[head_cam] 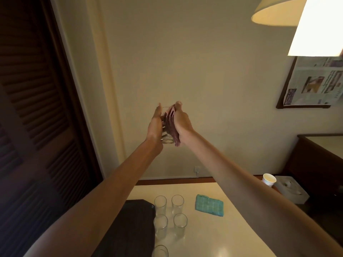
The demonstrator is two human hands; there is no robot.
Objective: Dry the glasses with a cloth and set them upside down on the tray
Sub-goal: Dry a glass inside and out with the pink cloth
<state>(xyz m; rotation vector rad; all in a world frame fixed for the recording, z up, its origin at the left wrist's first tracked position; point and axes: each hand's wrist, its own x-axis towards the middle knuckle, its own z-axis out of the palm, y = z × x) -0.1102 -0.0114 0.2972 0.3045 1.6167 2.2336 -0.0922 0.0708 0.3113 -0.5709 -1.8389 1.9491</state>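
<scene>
Both arms are raised high in front of the wall. My left hand (pixel 155 125) grips a clear glass (pixel 167 140) whose thick base points down toward me. My right hand (pixel 181 117) holds a pink cloth (pixel 171 127) against the glass's side, fingers curled over it. Most of the glass is hidden between the hands and the cloth. Down on the cream table (pixel 213 234), several clear glasses (pixel 169 216) stand upright in two rows beside a dark tray (pixel 133 225), which lies at the table's left.
A folded teal cloth (pixel 209 205) lies on the table right of the glasses. A paper cup (pixel 269 179) and a white box (pixel 291 189) sit at the far right. A dark louvred door fills the left; a lampshade hangs top right.
</scene>
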